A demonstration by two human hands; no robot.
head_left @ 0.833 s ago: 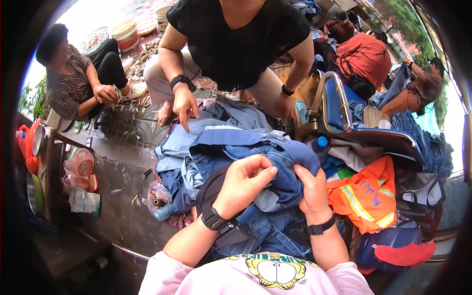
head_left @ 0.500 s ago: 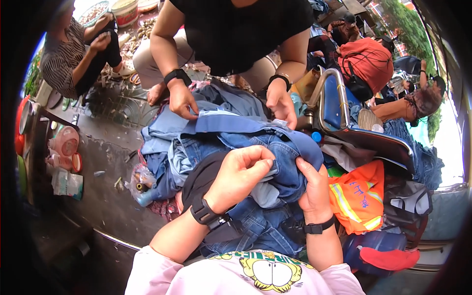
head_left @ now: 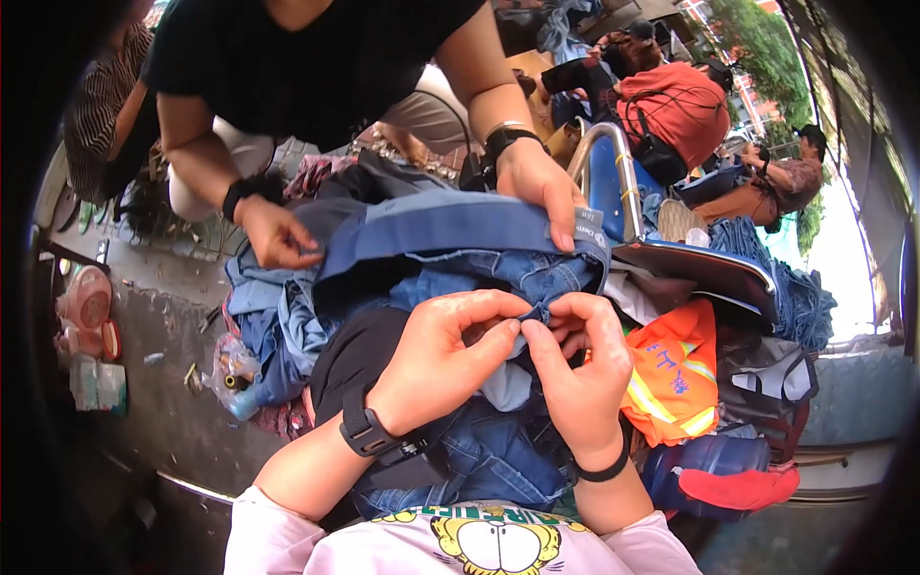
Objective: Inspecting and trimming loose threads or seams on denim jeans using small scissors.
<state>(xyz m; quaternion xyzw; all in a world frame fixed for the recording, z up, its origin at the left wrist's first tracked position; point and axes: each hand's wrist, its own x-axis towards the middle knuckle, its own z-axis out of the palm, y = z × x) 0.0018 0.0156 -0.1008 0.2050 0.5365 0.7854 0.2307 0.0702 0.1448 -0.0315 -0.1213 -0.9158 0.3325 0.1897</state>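
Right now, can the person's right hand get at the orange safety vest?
Probably yes: the right hand pinches denim fabric just beside the orange safety vest, with nothing between, though it would have to let go first.

Both hands, left hand and right hand, pinch blue denim.

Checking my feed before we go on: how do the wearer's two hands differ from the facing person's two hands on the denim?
The left hand and right hand meet, pinching one small fold of the blue jeans. The facing person's hands are set apart, pressing a folded denim piece. The wearer's fingers curl; theirs lie flatter. All wear dark wristbands.
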